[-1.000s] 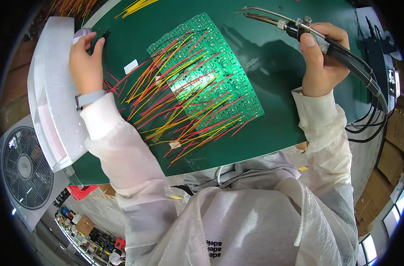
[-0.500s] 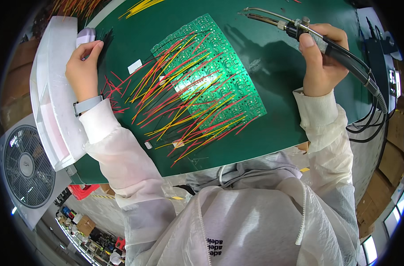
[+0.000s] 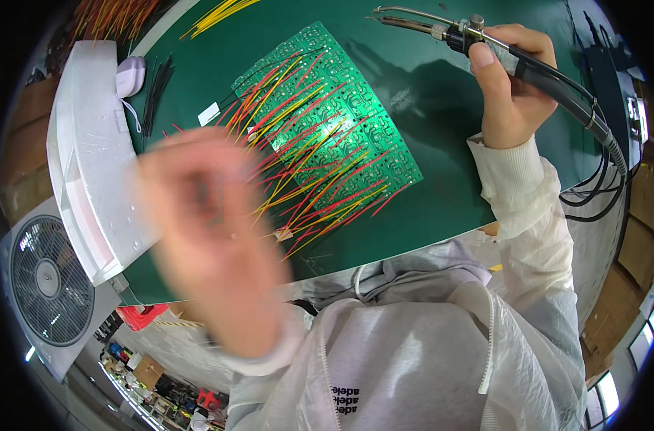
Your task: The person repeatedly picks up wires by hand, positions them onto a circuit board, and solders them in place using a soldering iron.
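Note:
My right hand [image 3: 514, 90] grips a soldering iron [image 3: 456, 37] with a thin metal tube along its top. The iron's tip points left, above the far side of the green mat. My left hand [image 3: 216, 208], smeared by motion, is raised close to the camera over the left of the mat. Its fingers look curled, but whether they hold anything is hidden by the blur. Between my hands lies a green circuit board panel [image 3: 374, 108]. Rows of red, yellow and black wires [image 3: 309, 154] stick out over its left side. Some wire ends are covered by my left hand.
A bundle of black wires [image 3: 156, 97] lies beside a lilac case [image 3: 131, 75] at the far left. Yellow wires [image 3: 219, 16] rest at the back. A white foam piece [image 3: 86, 144] lines the left edge, near a fan [image 3: 48, 280]. Black cables [image 3: 605, 179] hang at right.
My left hand has left the black wires and come back toward me, rising close to the camera. My right hand has shifted slightly left with the soldering iron.

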Available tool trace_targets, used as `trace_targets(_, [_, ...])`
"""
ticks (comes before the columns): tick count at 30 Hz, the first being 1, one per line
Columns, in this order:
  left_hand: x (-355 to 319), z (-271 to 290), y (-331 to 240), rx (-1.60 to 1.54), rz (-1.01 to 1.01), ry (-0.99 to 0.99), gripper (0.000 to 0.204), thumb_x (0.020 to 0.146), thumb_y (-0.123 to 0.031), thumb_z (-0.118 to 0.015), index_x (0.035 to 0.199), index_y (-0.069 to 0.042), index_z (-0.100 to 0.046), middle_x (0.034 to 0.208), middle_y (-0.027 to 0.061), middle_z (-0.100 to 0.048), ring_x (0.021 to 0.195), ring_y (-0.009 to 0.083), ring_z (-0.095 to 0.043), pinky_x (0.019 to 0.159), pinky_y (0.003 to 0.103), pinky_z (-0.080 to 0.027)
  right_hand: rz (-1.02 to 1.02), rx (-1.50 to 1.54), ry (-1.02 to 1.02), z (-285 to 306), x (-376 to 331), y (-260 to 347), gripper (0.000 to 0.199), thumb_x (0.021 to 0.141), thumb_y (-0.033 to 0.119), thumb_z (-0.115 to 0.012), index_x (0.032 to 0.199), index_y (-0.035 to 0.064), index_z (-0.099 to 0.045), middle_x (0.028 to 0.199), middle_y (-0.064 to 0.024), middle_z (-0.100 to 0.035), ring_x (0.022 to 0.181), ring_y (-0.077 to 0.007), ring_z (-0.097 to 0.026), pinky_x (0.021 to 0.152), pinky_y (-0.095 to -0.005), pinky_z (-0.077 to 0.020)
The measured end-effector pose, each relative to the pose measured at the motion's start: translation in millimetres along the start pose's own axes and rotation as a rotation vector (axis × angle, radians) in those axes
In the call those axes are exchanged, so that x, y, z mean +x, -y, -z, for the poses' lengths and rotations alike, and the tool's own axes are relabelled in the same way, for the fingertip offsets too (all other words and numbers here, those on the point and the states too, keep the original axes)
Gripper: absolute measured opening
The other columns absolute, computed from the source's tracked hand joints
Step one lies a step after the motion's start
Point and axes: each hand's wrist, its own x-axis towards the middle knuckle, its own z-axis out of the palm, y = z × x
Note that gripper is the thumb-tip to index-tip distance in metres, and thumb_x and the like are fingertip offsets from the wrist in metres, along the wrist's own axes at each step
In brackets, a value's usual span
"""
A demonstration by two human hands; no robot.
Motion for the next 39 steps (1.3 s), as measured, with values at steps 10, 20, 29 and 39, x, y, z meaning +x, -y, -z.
trace_targets(10, [-46.9,-75.5,19.1,0.025,-0.2,0.104,0.012,0.08,0.006,-0.057,0.088,0.0,-0.05,0.082,0.0119,-0.052,0.074,0.0288,-0.051,0.067,0.038,-0.041,-0.023,0.034,-0.01,-9.1,-0.3,8.2,0.022,0.078,0.004,-0.069,0.093,-0.0032,-0.055,0.083,-0.0093,-0.062,0.064,-0.0088,-0.054,0.058,-0.0208,-0.0442])
trace_targets(20, [-27.7,-40.8,7.2,-0.029,-0.207,0.114,0.012,0.076,0.006,-0.062,0.084,-0.001,-0.056,0.08,0.0097,-0.057,0.073,0.0263,-0.055,0.065,0.036,-0.044,0.009,0.079,-0.041,-10.8,-1.1,5.8,0.026,0.076,0.014,-0.07,0.086,0.001,-0.049,0.075,-0.0043,-0.055,0.064,-0.0067,-0.048,0.058,-0.0203,-0.0381])
trace_targets(29, [30.1,-61.4,38.5,0.17,-0.256,0.039,0.008,0.073,0.002,-0.066,0.077,-0.002,-0.061,0.075,0.0085,-0.059,0.067,0.0217,-0.061,0.059,0.031,-0.047,-0.019,0.167,0.109,5.2,-10.5,16.1,0.025,0.08,0.01,-0.07,0.091,-0.0018,-0.052,0.074,-0.01,-0.057,0.055,-0.009,-0.05,0.049,-0.0209,-0.0402])
trace_targets(39, [30.0,-68.3,51.5,0.1,-0.287,0.047,0.011,0.075,0.001,-0.069,0.084,-0.003,-0.064,0.077,0.0028,-0.062,0.068,0.0104,-0.058,0.061,0.022,-0.044,-0.052,0.148,0.174,4.3,-11.4,15.7,0.029,0.079,0.016,-0.072,0.091,-0.0026,-0.052,0.072,-0.0094,-0.056,0.053,-0.0084,-0.048,0.048,-0.02,-0.0389])
